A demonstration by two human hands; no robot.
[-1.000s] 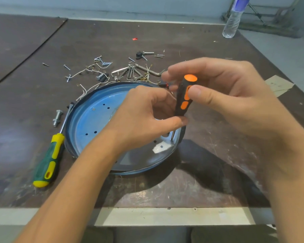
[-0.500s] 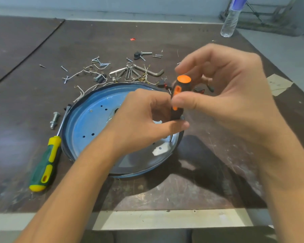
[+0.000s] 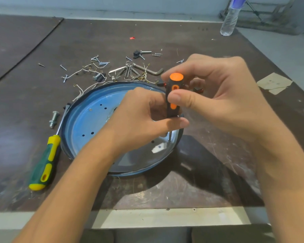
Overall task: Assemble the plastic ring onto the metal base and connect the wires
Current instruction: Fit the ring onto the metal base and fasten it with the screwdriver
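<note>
On the near side of the worktop (image 3: 165,190), a green-and-yellow screwdriver (image 3: 42,165) lies untouched, just left of the metal base (image 3: 84,120). The base is a shallow blue dish with the dark plastic ring (image 3: 179,138) seated around its rim.

Over the dish's right side, the left hand (image 3: 144,120) curls its fingers (image 3: 174,122) round the lower end of a black-and-orange screwdriver (image 3: 174,88), steadying it. The right hand (image 3: 217,99) pinches the handle between thumb and fingers. The tool stands nearly upright with its tip down on the dish near the rim.

The step in hand looks like driving a screw to fix ring to base. The screw itself is hidden, so how far it is seated cannot be told. The next move probably calls for steady downward pressure and a re-grip to turn, keeping the tip square.

Beyond the dish lie a bolt (image 3: 54,118), loose screws (image 3: 95,58), hex keys (image 3: 153,71) and the unconnected wires (image 3: 81,92). A water bottle (image 3: 230,20) stands at the far edge. Its blue label is too blurred to read, and no other writing shows.
</note>
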